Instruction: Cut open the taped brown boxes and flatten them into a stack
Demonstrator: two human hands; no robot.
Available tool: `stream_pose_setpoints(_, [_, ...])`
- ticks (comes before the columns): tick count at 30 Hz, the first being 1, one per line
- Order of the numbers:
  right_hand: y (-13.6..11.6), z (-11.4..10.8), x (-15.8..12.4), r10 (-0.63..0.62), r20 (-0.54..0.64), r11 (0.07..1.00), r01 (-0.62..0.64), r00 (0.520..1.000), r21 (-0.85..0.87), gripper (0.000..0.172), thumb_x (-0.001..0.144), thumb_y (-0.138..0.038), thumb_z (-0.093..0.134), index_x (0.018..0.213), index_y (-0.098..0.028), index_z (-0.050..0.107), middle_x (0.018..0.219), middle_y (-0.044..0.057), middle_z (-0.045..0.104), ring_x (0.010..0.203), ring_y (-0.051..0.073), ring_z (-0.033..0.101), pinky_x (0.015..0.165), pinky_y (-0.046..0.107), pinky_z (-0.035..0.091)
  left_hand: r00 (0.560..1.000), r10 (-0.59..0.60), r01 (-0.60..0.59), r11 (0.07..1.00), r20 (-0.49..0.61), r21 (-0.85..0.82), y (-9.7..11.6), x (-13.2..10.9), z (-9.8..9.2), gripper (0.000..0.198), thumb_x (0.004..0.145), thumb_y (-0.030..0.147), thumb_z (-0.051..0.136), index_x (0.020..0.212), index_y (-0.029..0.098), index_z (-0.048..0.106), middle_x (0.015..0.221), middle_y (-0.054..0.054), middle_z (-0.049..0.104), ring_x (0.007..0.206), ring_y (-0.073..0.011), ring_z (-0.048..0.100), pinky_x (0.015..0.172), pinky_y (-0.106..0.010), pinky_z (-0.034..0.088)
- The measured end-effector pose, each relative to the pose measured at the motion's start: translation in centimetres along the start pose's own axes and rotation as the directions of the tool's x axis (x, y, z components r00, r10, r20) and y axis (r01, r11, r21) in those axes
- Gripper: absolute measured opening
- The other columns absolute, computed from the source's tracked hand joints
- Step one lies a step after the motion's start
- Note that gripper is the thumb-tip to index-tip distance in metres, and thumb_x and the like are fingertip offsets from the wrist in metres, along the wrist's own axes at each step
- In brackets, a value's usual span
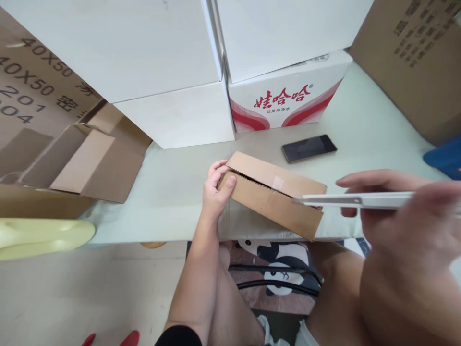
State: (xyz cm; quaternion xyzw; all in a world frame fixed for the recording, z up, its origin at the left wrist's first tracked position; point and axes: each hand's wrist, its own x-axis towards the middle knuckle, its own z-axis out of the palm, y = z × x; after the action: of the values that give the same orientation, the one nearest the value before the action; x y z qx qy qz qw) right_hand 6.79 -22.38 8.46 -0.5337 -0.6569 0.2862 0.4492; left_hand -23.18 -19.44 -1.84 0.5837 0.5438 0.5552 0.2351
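A small brown cardboard box (268,206) lies slanted at the table's front edge, its top flaps parted by a narrow dark gap. Clear tape (277,183) crosses the seam near the middle. My left hand (218,185) grips the box's left end, thumb on the near side and fingers behind. On the right, my right hand (399,216) is closed around a white utility knife (356,200), slightly blurred. The knife's tip points left and overlaps the right part of the seam; whether it touches the cardboard I cannot tell.
A phone (309,148) lies behind the box. White cartons (176,115) and a red-and-white carton (284,98) stand at the back. Open cardboard boxes (104,163) are at left, with a pale green object (46,235). A large brown carton (414,62) and a blue object (444,158) are right.
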Motion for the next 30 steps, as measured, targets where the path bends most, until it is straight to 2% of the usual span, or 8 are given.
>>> stream_pose_setpoints(1, [-0.6, 0.7, 0.1, 0.048, -0.049, 0.996, -0.044, 0.998, 0.073, 0.041, 0.1, -0.053, 0.05, 0.084, -0.025, 0.076, 0.067, 0.007, 0.07, 0.058, 0.022, 0.068, 0.054, 0.037, 0.052, 1.0, -0.001, 0.001, 1.0, -0.002, -0.002, 0.0, 0.0, 0.0, 0.051, 0.086, 0.066, 0.069, 0.107, 0.02, 0.073, 0.128, -0.015, 0.064, 0.126, -0.0293, 0.063, 0.111, -0.047, 0.05])
stream_pose_setpoints(3, [-1.6, 1.7, 0.3, 0.103, -0.044, 0.987, -0.097, 0.994, 0.129, 0.026, 0.094, -0.043, 0.065, 0.079, -0.027, 0.078, 0.068, 0.004, 0.073, 0.061, 0.021, 0.069, 0.057, 0.035, 0.053, 1.0, -0.003, 0.003, 1.0, -0.003, -0.004, -0.1, 0.0, 0.0, 0.052, 0.085, 0.067, 0.069, 0.107, 0.02, 0.072, 0.128, -0.015, 0.064, 0.125, -0.0291, 0.063, 0.111, -0.047, 0.05])
stream_pose_setpoints(6, [-1.9, 1.8, 0.8, 0.073, 0.096, 0.997, -0.075, 0.993, 0.017, 0.016, 0.089, -0.033, 0.067, 0.081, -0.026, 0.079, 0.072, 0.002, 0.077, 0.063, 0.02, 0.069, 0.056, 0.032, 0.051, 1.0, -0.009, 0.009, 1.0, 0.002, -0.005, -0.1, 0.0, 0.0, 0.052, 0.084, 0.068, 0.069, 0.105, 0.021, 0.071, 0.125, -0.014, 0.065, 0.124, -0.0296, 0.064, 0.11, -0.047, 0.051])
stream_pose_setpoints(9, [-1.7, 1.4, 1.1, 0.064, 0.196, 0.996, -0.05, 0.979, -0.075, 0.015, 0.087, -0.03, 0.065, 0.084, -0.025, 0.08, 0.078, 0.001, 0.08, 0.066, 0.019, 0.071, 0.054, 0.028, 0.05, 1.0, -0.02, 0.02, 1.0, 0.017, -0.016, 0.0, 0.0, -0.1, 0.052, 0.082, 0.07, 0.07, 0.099, 0.021, 0.07, 0.122, -0.013, 0.065, 0.123, -0.0306, 0.063, 0.111, -0.048, 0.049])
stream_pose_setpoints(12, [-1.6, 1.3, 1.2, 0.062, 0.227, 0.995, -0.043, 0.972, -0.09, 0.016, 0.086, -0.03, 0.064, 0.083, -0.025, 0.08, 0.08, 0.001, 0.08, 0.067, 0.019, 0.071, 0.054, 0.027, 0.05, 0.999, -0.039, 0.041, 0.998, 0.027, -0.05, -0.1, 0.0, -0.1, 0.052, 0.08, 0.073, 0.069, 0.086, 0.022, 0.065, 0.122, -0.013, 0.064, 0.124, -0.0317, 0.061, 0.112, -0.05, 0.047])
stream_pose_setpoints(17, [-1.3, 1.5, 1.3, 0.041, 0.251, 0.997, -0.022, 0.967, -0.08, 0.021, 0.087, -0.031, 0.06, 0.077, -0.025, 0.077, 0.066, 0.0, 0.074, 0.059, 0.017, 0.066, 0.051, 0.027, 0.048, 0.998, -0.066, 0.066, 0.996, 0.015, -0.063, -0.1, 0.0, 0.0, 0.057, 0.082, 0.076, 0.066, 0.07, 0.022, 0.051, 0.12, -0.012, 0.063, 0.122, -0.0308, 0.061, 0.109, -0.049, 0.049])
stream_pose_setpoints(21, [-1.0, 1.9, 1.3, 0.058, 0.248, 0.996, -0.039, 0.967, -0.08, 0.024, 0.09, -0.035, 0.06, 0.077, -0.025, 0.077, 0.065, 0.0, 0.073, 0.059, 0.017, 0.065, 0.051, 0.027, 0.046, 0.998, -0.06, 0.06, 0.996, 0.011, -0.072, 0.0, 0.0, 0.1, 0.059, 0.081, 0.075, 0.067, 0.066, 0.021, 0.048, 0.117, -0.012, 0.064, 0.122, -0.0309, 0.061, 0.106, -0.048, 0.051])
stream_pose_setpoints(30, [-1.6, 2.3, 1.5, 0.059, 0.307, 0.994, -0.027, 0.95, -0.109, 0.026, 0.091, -0.034, 0.056, 0.074, -0.024, 0.075, 0.063, -0.001, 0.07, 0.056, 0.015, 0.059, 0.051, 0.028, 0.039, 0.999, -0.035, 0.032, 0.995, -0.022, -0.095, 0.0, -0.1, 0.2, 0.056, 0.082, 0.07, 0.068, 0.064, 0.02, 0.05, 0.117, -0.013, 0.065, 0.116, -0.0297, 0.065, 0.102, -0.048, 0.054])
